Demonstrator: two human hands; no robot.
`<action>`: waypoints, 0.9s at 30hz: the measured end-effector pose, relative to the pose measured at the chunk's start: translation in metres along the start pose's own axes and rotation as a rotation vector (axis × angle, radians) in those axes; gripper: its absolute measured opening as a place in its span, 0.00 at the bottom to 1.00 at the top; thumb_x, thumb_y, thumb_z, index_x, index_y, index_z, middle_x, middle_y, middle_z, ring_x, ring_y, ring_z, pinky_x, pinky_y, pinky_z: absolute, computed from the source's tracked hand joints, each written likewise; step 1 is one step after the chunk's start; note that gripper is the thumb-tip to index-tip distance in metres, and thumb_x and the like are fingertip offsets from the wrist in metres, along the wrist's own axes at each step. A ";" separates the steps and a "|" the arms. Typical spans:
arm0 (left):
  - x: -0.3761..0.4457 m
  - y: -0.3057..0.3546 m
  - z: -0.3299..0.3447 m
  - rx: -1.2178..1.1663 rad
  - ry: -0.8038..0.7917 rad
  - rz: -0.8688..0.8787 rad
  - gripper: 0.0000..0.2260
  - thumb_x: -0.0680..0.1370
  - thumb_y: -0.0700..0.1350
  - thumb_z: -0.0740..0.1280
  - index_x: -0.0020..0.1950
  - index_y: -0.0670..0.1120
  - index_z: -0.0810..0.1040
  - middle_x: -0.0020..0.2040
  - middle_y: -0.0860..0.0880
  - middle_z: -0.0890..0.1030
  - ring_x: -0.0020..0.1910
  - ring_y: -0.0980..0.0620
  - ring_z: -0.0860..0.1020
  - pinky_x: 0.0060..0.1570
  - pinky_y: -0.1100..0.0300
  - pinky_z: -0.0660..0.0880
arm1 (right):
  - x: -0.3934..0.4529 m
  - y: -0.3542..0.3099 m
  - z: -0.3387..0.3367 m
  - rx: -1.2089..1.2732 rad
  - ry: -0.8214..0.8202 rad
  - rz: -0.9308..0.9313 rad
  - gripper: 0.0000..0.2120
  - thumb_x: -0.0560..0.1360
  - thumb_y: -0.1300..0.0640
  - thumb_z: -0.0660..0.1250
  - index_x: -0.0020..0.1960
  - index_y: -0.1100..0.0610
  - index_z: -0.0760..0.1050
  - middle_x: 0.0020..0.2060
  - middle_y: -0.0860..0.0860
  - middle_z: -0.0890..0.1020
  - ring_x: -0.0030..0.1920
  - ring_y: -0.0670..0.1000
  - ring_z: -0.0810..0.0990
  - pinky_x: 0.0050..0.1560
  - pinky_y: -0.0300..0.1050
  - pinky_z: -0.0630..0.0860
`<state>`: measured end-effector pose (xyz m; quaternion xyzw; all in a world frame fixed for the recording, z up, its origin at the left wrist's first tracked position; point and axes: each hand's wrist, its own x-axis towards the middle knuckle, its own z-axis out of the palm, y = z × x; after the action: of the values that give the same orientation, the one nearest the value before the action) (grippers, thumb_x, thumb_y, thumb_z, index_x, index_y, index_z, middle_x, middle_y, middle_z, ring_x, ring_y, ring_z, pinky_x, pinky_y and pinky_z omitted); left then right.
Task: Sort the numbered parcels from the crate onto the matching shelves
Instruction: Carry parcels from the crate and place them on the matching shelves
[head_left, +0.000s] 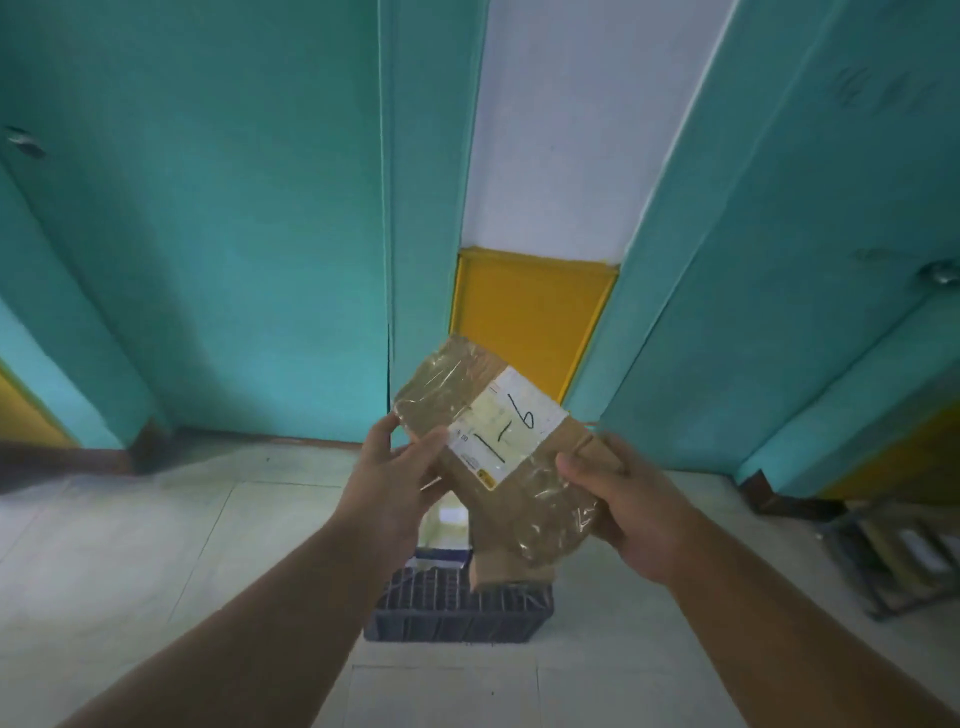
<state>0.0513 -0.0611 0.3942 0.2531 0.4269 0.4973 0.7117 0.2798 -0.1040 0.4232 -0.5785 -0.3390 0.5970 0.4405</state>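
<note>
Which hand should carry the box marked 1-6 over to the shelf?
Probably the right hand. Its fingers and thumb curl round the parcel at its lower right end, while the left hand only holds the top-left corner. The rack with parcels also sits to the right.

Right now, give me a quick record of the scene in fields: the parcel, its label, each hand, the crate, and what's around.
parcel: brown taped parcel, held tilted in the air above the crate
label: white label with handwritten 1-6
left hand: left hand grips the parcel's upper left end
right hand: right hand grips its lower right end
crate: dark slatted crate on the floor, partly hidden by the parcel; white item inside
surroundings: teal wall, yellow panel, tiled floor, rack at right
</note>
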 end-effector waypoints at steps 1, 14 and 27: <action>0.004 0.001 0.012 0.055 -0.008 0.012 0.21 0.76 0.38 0.70 0.68 0.49 0.71 0.51 0.41 0.85 0.51 0.41 0.84 0.58 0.40 0.77 | -0.003 0.002 -0.012 -0.001 -0.006 0.020 0.26 0.63 0.51 0.78 0.56 0.59 0.76 0.48 0.58 0.84 0.46 0.56 0.83 0.51 0.59 0.81; -0.002 -0.106 0.255 0.586 -0.344 0.157 0.18 0.77 0.53 0.68 0.65 0.57 0.68 0.57 0.53 0.81 0.51 0.53 0.81 0.36 0.63 0.81 | -0.083 0.005 -0.207 0.004 0.335 -0.225 0.18 0.78 0.56 0.71 0.66 0.48 0.74 0.55 0.50 0.86 0.53 0.55 0.86 0.52 0.62 0.82; -0.041 -0.310 0.563 0.778 -0.747 0.192 0.28 0.73 0.53 0.73 0.70 0.53 0.68 0.61 0.51 0.78 0.54 0.52 0.80 0.55 0.51 0.78 | -0.216 0.014 -0.516 0.090 0.772 -0.357 0.19 0.77 0.54 0.69 0.67 0.47 0.73 0.56 0.51 0.85 0.54 0.55 0.86 0.46 0.58 0.84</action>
<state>0.6814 -0.1802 0.4512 0.6949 0.2724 0.2418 0.6200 0.7765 -0.3620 0.4435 -0.6719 -0.2177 0.2654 0.6563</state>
